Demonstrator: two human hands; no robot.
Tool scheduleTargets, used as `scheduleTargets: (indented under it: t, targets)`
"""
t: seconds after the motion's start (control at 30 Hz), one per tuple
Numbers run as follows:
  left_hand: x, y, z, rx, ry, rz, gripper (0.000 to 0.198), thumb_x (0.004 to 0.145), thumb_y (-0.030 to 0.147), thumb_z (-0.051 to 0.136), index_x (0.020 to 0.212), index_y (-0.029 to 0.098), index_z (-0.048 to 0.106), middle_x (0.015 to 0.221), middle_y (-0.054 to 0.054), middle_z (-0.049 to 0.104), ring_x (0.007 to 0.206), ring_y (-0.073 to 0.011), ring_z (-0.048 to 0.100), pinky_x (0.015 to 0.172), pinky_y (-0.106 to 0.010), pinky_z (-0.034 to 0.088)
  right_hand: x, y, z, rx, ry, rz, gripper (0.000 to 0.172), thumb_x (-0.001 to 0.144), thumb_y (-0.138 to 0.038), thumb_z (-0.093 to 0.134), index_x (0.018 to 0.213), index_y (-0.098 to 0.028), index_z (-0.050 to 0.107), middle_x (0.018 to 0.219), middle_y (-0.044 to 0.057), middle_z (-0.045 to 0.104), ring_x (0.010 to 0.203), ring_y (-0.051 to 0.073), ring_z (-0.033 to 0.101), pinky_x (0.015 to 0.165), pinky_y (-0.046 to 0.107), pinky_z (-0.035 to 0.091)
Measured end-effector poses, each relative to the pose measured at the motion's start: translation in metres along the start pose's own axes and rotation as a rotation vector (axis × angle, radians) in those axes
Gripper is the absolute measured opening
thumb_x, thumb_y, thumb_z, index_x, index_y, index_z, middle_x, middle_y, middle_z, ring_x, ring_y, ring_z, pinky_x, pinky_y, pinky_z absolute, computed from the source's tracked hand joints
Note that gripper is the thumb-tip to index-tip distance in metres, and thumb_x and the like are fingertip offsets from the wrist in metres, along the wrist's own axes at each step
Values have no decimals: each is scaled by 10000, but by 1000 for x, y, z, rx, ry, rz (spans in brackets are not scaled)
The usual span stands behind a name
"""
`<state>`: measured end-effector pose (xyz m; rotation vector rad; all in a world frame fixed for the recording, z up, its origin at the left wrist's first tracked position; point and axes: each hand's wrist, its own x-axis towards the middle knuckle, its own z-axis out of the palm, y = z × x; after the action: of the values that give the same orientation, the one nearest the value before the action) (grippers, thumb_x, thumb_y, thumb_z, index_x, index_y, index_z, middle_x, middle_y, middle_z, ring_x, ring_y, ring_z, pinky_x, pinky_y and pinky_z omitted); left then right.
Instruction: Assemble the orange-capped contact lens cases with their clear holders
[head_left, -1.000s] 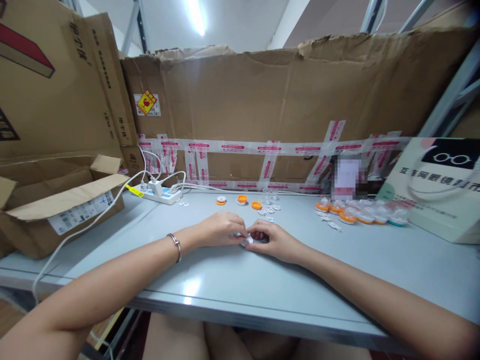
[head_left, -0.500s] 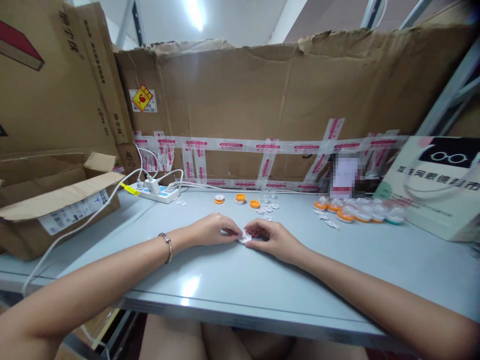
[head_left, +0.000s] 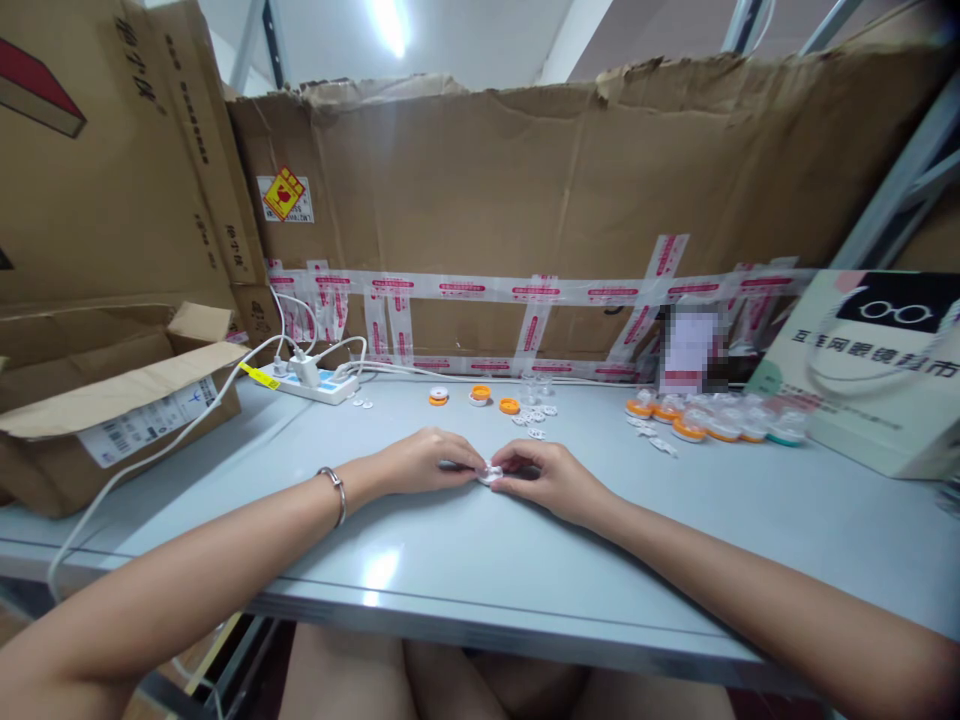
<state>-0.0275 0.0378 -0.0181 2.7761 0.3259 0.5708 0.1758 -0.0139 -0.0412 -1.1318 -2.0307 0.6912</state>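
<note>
Between my fingertips, at the middle of the table, is a small round white plastic piece [head_left: 490, 477]. My left hand [head_left: 439, 461] pinches it from the left, with a bracelet on that wrist. From the right, my right hand [head_left: 547, 476] grips the same piece with thumb and fingers. Fine detail on top of the piece is too small to make out. Just beyond the hands lie several white spoked discs [head_left: 535, 418], an orange ring [head_left: 509, 406] and clear plastic cups [head_left: 537, 386]. Orange and white round parts [head_left: 480, 395] sit a little to their left.
A cluster of clear-domed pieces with orange and teal bases [head_left: 720, 425] stands at the right, before a paper bag [head_left: 870, 380]. A power strip [head_left: 311, 380] with cables and an opened carton [head_left: 112, 400] are at the left. A large cardboard sheet [head_left: 487, 190] walls the back.
Both hands stay in nearly the same place. The fingers have shifted slightly on the white piece, and more of a raised part shows between them.
</note>
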Motion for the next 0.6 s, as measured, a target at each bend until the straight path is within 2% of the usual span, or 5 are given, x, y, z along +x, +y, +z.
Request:
scheduleTargets:
  t: [0.17, 0.3, 0.43, 0.6]
  targets:
    - [-1, 2, 0, 30, -10, 4, 243, 820, 173, 467, 981, 162, 649, 956, -75, 665, 833, -126, 622, 775, -205, 469, -1, 0, 0, -28, 7, -31, 197, 717, -337, 617, 825, -174, 633, 812, 46, 651, 752, 159, 586, 705, 292, 472]
    - [-3, 5, 0, 59, -21, 22, 261, 824, 177, 455, 1005, 152, 640, 968, -88, 652, 828, -131, 620, 771, -208, 468, -1, -1, 0, -94, 3, -122, 139, 745, -310, 598, 754, -175, 630, 854, 62, 644, 784, 157, 593, 742, 293, 463]
    - [-3, 9, -1, 114, -56, 31, 262, 823, 180, 449, 1000, 149, 640, 972, -94, 640, 818, -137, 615, 757, -210, 464, -1, -1, 0, -202, -27, -209, 149, 787, -290, 549, 722, -179, 627, 867, 72, 623, 794, 153, 588, 743, 289, 461]
    - [-2, 16, -5, 124, -105, -1, 265, 819, 156, 442, 999, 146, 637, 977, -93, 637, 825, -141, 613, 760, -212, 459, -2, -3, 0, -250, -31, -225, 145, 792, -266, 541, 721, -171, 625, 863, 79, 622, 796, 160, 588, 739, 290, 463]
